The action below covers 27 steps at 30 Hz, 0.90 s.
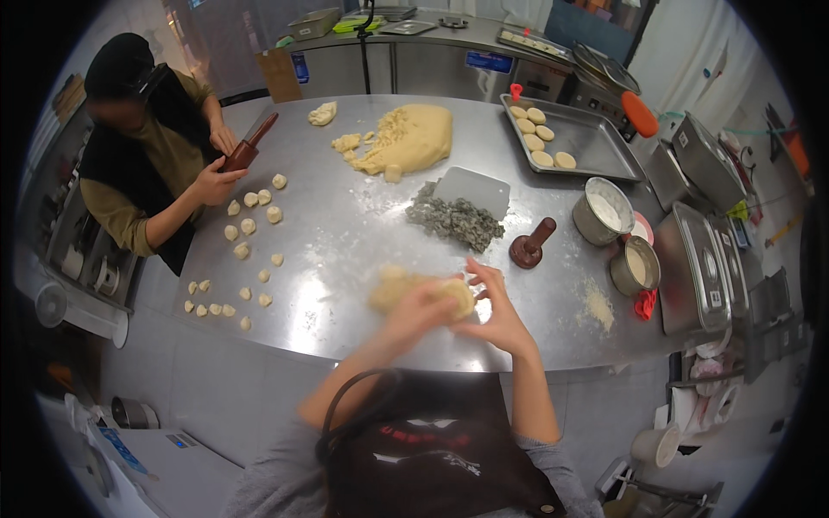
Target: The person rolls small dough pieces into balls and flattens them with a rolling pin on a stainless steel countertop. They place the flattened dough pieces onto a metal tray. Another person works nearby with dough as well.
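Note:
Near the table's front edge my left hand (421, 307) is closed around a piece of pale yellow dough (460, 298). My right hand (495, 311), fingers spread, is at the right side of that piece; whether it touches is blurred. More yellow dough (388, 291) lies blurred beyond my left hand. Past the hands sits a dark grey crumbly filling (456, 220) with a white plastic scraper (476, 191) on it. A brown stamp-like press (528, 251) stands to the right. A large mound of yellow dough (421, 136) rests farther back.
At left a co-worker (155, 149) holds a brown rolling pin (249, 149) beside several small dough balls (248, 226). A metal tray (596, 146) with round dough pieces is back right. Two metal pots (594, 226) of powder or crumbs and lidded steel containers (693, 272) line the right side.

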Each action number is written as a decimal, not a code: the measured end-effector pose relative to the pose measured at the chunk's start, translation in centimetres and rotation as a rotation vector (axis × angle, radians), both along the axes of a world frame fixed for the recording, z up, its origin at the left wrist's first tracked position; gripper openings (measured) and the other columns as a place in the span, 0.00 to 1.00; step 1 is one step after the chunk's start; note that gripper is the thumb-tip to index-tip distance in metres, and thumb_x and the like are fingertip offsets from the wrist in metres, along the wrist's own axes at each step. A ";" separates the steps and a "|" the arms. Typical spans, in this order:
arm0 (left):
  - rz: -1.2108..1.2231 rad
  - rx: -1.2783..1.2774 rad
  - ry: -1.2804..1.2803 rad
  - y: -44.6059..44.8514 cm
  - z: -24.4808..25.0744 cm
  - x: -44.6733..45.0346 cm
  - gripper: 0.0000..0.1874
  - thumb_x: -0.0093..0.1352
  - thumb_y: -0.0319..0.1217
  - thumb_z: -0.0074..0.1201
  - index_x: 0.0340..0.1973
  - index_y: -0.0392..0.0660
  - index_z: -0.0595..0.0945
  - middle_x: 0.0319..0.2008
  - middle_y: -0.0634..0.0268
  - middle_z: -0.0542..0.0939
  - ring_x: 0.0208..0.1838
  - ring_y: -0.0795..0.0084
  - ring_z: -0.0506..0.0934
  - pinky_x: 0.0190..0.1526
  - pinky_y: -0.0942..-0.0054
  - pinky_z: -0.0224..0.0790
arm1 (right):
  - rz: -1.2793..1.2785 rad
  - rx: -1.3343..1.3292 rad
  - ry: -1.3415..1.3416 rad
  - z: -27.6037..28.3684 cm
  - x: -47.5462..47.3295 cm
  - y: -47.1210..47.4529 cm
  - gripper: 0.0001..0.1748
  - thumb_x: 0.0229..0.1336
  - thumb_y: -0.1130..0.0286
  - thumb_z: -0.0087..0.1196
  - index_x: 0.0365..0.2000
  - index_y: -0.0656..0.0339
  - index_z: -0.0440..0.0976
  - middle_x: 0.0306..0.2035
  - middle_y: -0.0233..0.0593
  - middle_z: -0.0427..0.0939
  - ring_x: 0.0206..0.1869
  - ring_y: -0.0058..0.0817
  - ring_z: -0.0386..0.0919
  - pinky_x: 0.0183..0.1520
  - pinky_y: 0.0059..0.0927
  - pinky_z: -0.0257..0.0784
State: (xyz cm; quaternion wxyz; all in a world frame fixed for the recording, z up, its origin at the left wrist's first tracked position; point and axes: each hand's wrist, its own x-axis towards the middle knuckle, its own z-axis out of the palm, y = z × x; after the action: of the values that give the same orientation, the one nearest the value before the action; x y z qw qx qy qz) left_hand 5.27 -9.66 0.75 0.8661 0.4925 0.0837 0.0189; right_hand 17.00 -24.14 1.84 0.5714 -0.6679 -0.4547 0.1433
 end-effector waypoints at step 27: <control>0.128 -0.262 0.108 -2.2 1.7 2.4 0.21 0.71 0.34 0.53 0.56 0.37 0.73 0.47 0.66 0.78 0.48 0.80 0.75 0.48 0.76 0.69 | -0.420 -0.010 -0.503 0.8 -1.7 2.6 0.31 0.45 0.80 0.60 0.54 0.62 0.70 0.55 0.45 0.72 0.59 0.42 0.71 0.62 0.35 0.64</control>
State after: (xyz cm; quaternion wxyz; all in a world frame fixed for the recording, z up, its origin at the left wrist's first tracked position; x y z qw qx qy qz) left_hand 7.65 -11.88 2.42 0.9142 0.3692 0.1632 0.0367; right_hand 15.34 -21.57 2.66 0.4549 -0.7644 -0.4333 -0.1451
